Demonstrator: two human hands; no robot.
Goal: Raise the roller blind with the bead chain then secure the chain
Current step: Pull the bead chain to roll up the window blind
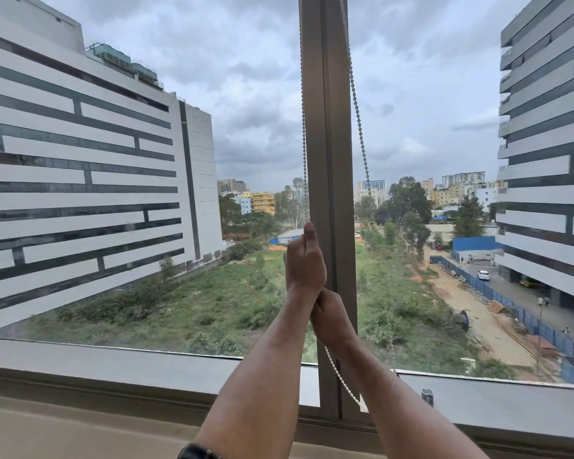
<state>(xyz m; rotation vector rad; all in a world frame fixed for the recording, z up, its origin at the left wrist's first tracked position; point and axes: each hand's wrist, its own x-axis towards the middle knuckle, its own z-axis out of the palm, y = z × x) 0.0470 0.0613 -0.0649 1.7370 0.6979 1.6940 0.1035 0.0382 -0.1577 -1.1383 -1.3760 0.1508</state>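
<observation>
A white bead chain (pixel 303 127) hangs in two strands beside the window's central mullion (pixel 328 160). My left hand (pixel 304 260) is fisted around the left strand, thumb up, in front of the mullion. Just below it my right hand (pixel 330 318) grips the same chain, which leaves the fist and runs down to the right as a slack length (pixel 343 380). The right strand (pixel 358 120) hangs free and ends near mid-height. The roller blind itself is out of view above the frame; both panes show the outdoors uncovered.
A grey window sill (pixel 113 362) runs along the bottom, with a beige ledge (pixel 63 432) nearer to me. A small metal chain holder (pixel 427 395) sits on the frame at lower right. A dark watch strap (pixel 196 452) is on my left wrist.
</observation>
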